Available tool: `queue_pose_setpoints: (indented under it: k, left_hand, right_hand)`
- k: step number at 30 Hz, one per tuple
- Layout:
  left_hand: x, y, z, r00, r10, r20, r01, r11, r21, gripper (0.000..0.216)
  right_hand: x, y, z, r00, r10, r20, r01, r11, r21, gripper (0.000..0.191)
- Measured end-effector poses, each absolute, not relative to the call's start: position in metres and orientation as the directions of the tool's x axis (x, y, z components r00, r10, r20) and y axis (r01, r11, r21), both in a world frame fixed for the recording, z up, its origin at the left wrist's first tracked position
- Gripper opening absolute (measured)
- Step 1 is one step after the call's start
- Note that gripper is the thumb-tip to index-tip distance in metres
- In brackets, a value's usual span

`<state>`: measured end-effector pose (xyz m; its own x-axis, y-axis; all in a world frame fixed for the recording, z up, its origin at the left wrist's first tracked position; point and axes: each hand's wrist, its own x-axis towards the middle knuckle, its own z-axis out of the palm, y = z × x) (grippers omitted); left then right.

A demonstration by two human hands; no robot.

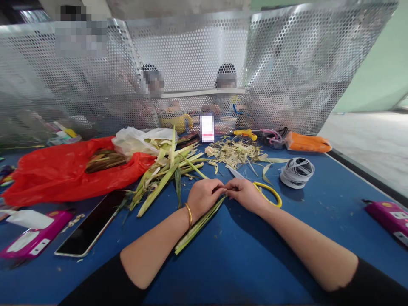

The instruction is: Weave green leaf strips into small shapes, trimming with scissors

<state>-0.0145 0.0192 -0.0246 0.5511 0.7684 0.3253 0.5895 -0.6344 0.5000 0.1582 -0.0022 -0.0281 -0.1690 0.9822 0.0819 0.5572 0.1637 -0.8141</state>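
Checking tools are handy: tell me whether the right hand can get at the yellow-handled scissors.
Likely yes: the yellow-handled scissors lie beside the right hand, with nothing seen blocking them, though it is pinching the end of the green strips.

On the surface (255,263), leaf strips (153,197) lie left of centre, a phone (92,225) lower left, a wound roll (296,176) right of centre.

Left grip (205,193) and right grip (245,193) fingertip to fingertip, bare forearms (156,250) aslant
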Motion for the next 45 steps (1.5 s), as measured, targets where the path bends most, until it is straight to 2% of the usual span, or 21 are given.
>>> queue_pose_setpoints:
  k: [13,19,22,25,28,30,35,38,40,43,45]
  left_hand:
    - [-0.021,0.028,-0.021,0.436,0.859,0.269,0.603,-0.501,0.621,0.011]
    - [-0.033,0.042,-0.015,0.468,0.871,0.149,0.698,-0.468,0.542,0.012]
    - [-0.037,0.046,-0.013,0.467,0.877,0.115,0.752,-0.462,0.469,0.013]
    - [-0.038,0.046,-0.012,0.475,0.87,0.127,0.77,-0.482,0.418,0.014]
    - [-0.037,0.045,-0.012,0.467,0.874,0.132,0.775,-0.476,0.416,0.013]
    - [-0.036,0.045,-0.013,0.453,0.883,0.127,0.78,-0.461,0.422,0.013]
    - [-0.034,0.044,-0.015,0.469,0.876,0.116,0.751,-0.464,0.47,0.018]
    - [-0.032,0.041,-0.016,0.486,0.865,0.123,0.725,-0.478,0.496,0.019]
    - [-0.032,0.04,-0.017,0.481,0.869,0.118,0.726,-0.47,0.502,0.019]
    - [-0.032,0.041,-0.019,0.482,0.873,0.073,0.722,-0.443,0.531,0.019]
    - [-0.033,0.045,-0.021,0.493,0.87,0.016,0.646,-0.378,0.663,0.02]
  right_hand:
    - [0.162,0.002,-0.034,-0.148,0.985,0.092,0.475,0.153,-0.867,0.012]
    - [0.164,0.002,-0.028,-0.14,0.985,0.102,0.422,0.152,-0.894,0.018]
    - [0.162,0.0,-0.025,-0.128,0.991,0.035,0.375,0.081,-0.924,0.017]
    - [0.16,-0.002,-0.024,-0.151,0.984,-0.094,0.301,-0.044,-0.952,0.012]
    - [0.158,-0.005,-0.024,-0.199,0.962,-0.189,0.228,-0.142,-0.963,0.01]
    - [0.157,-0.006,-0.023,-0.211,0.958,-0.197,0.188,-0.158,-0.969,0.009]
    - [0.152,-0.01,-0.015,-0.199,0.979,-0.045,0.098,-0.026,-0.995,0.011]
    - [0.151,-0.012,-0.013,-0.296,0.954,0.038,0.037,0.051,-0.998,0.014]
    - [0.151,-0.011,-0.014,-0.35,0.936,0.043,0.063,0.069,-0.996,0.015]
    - [0.153,-0.009,-0.018,-0.341,0.939,0.037,0.157,0.096,-0.983,0.016]
    - [0.154,-0.006,-0.022,-0.324,0.945,0.045,0.188,0.111,-0.976,0.015]
